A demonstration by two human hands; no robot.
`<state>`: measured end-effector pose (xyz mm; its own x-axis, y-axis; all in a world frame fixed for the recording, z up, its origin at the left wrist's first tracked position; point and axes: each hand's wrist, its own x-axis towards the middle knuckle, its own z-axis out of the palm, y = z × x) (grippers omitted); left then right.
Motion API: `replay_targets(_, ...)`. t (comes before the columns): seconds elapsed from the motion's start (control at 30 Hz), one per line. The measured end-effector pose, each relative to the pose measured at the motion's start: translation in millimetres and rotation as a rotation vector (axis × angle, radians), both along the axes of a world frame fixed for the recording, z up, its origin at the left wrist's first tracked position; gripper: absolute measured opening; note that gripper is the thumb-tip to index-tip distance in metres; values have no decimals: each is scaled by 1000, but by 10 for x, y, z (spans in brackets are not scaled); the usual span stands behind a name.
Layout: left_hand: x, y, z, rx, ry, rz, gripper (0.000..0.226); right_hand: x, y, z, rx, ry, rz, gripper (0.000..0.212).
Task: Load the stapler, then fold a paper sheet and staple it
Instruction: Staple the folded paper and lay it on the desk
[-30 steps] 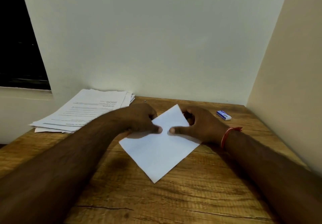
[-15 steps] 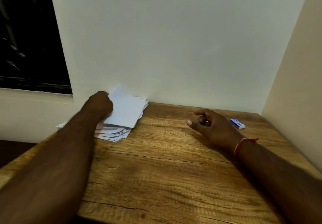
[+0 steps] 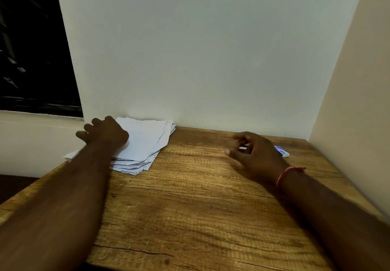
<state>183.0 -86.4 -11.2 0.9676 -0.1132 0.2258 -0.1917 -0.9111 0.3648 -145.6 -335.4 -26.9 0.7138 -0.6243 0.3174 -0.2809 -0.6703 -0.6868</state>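
Left hand (image 3: 105, 132) is out at the far left corner, palm down, fingers spread wide and flat on the papers (image 3: 145, 144). No grip there, it's just resting on the top sheet near its left edge. The papers sit as a loose, fanned stack on the table (image 3: 190, 197), pushed up against the wall (image 3: 211, 59). Their edges are staggered, and one corner pokes out past the table's left side.

Over to the right hand (image 3: 254, 154): it's down by the table top, well apart from the stack, thumb pointing left, fingers curled in. There's a small pale glint (image 3: 242, 148) between thumb and fingers, but it's blurred. I can't tell what it is, or whether the hand really grips it. A red band (image 3: 285, 175) circles that wrist.

Just beyond the right hand, near the back right corner, a small blue-and-white box (image 3: 282, 151) lies flat on the wood, partly hidden by the hand. A dark window (image 3: 31, 49) fills the upper left, above a pale sill.
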Motion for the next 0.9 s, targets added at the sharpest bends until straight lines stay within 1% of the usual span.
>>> replay_targets(0.07,-65,-118,20,-35,-102,-93,56,-22,-159,48,-115,-72,-158,50)
replay_targets(0.1,-128,-204,20,-45,-146,-164,63,-50,-264,72,-176,-78,-280,49)
replay_targets(0.13,-195,-299,13,-56,-185,-246,72,-99,-390,83,-223,-34,-404,51)
replay_targets(0.17,-283,-382,7,-59,-224,-324,78,-167,-491,98,-231,58,-497,60)
replay_targets(0.2,-357,-465,-18,-64,-255,-395,82,-228,-597,91,-192,173,-536,78)
replay_targets(0.27,-494,-582,-67,-89,-276,-531,88,-319,-706,66,-101,347,-466,119)
replay_targets(0.3,-544,-623,-71,-95,-276,-590,93,-322,-711,42,-83,398,-403,128)
replay_targets(0.33,-577,-655,-77,-96,-280,-641,99,-306,-682,24,-104,452,-341,127)
replay_targets(0.4,-620,-709,-95,-104,-300,-703,101,-239,-573,0,-203,494,-255,109)
replay_targets(0.47,-642,-750,-113,-131,-314,-746,95,-157,-512,-31,-216,409,-229,86)
replay_targets(0.53,-700,-772,-121,-136,-302,-790,100,-115,-480,-47,-198,290,-219,54)
replay_targets(0.57,-720,-782,-120,-129,-292,-809,104,-98,-448,-45,-194,261,-210,44)
replay_targets(0.6,-735,-783,-124,-122,-275,-831,105,-75,-377,-34,-189,246,-200,39)
replay_targets(0.67,-793,-793,-109,-114,-236,-888,103,-50,-210,-6,-144,223,-173,41)
replay_targets(0.8,-1022,-824,-135,-98,-148,-1050,90,42,43,12,-36,176,-126,55)
replay_targets(0.9,-1311,-886,-182,2,-33,-1155,86,44,26,28,-29,98,-153,58)
